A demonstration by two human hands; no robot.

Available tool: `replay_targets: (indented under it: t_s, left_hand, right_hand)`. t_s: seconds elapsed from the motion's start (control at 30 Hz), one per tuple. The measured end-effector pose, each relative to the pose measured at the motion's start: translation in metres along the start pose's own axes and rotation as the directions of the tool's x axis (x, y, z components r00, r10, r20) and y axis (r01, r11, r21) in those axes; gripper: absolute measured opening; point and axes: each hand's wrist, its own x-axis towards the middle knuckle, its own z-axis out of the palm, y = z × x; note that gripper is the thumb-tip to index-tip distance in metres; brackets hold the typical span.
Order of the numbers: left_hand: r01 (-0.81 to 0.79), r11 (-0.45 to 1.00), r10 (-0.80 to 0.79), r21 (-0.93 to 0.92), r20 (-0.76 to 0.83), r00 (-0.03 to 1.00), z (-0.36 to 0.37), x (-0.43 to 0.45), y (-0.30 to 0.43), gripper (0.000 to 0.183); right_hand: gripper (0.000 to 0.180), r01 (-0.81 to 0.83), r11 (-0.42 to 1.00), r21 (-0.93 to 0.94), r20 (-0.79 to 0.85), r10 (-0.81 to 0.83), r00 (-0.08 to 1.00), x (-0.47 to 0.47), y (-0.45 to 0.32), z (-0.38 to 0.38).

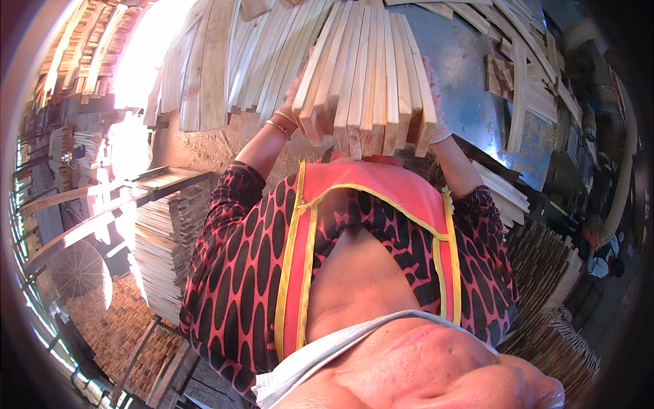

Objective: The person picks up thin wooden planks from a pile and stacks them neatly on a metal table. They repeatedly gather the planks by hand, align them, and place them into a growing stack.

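Between my two hands I hold a row of several pale wooden boards (pixel 364 82), stood on edge side by side, their near ends uneven and pointing at my red apron (pixel 373 179). My left hand (pixel 294 97), in a knitted glove, presses the outer face on the left; its fingers are mostly hidden behind the wood. On the right side my right hand (pixel 437 102), gloved too, clamps the last board, and only part of it shows. Left of the bundle, more loose boards (pixel 204 66) lie in a layer, some flat and some on edge.
A blue metal tabletop (pixel 460 92) spreads to the right, with offcuts and long strips (pixel 518 97) along its far side. Tall stacks of slats (pixel 158 245) stand at left, near a wire-guarded fan (pixel 82 276). More stacked slats (pixel 541 266) and a ribbed hose (pixel 621 189) are at right.
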Motion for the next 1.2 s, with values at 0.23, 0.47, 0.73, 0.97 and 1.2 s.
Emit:
replay_targets:
  t_s: [0.23, 0.47, 0.73, 0.97, 1.2]
  left_hand:
    - [-0.190, -0.175, 0.122, 0.966, 0.213, 0.969, -0.018, 0.024, 0.005, 0.090]
    - [-0.092, -0.284, -0.076, 0.954, 0.073, 0.994, -0.032, 0.022, -0.019, 0.075]
    - [-0.048, 0.519, -0.078, 0.853, 0.103, 0.992, -0.061, 0.035, -0.059, 0.048]
    - [0.210, 0.424, -0.123, 0.881, -0.174, 0.977, -0.038, 0.020, -0.049, 0.064]
    - [0.384, 0.266, -0.154, 0.884, -0.354, 0.922, -0.020, 0.030, -0.026, 0.073]
  right_hand:
    - [0.073, -0.336, 0.882, -0.331, 0.295, 0.435, 0.851, -0.031, 0.016, -0.018]
    - [0.064, 0.007, 0.693, -0.721, 0.430, 0.440, 0.789, -0.063, 0.033, 0.010]
    - [0.061, -0.139, 0.737, -0.661, 0.404, 0.506, 0.762, -0.058, 0.022, 0.019]
    - [0.094, -0.550, 0.671, -0.497, 0.301, 0.728, 0.616, -0.053, -0.004, 0.026]
    - [0.115, -0.677, 0.628, -0.384, 0.436, 0.770, 0.466, -0.018, -0.019, 0.008]
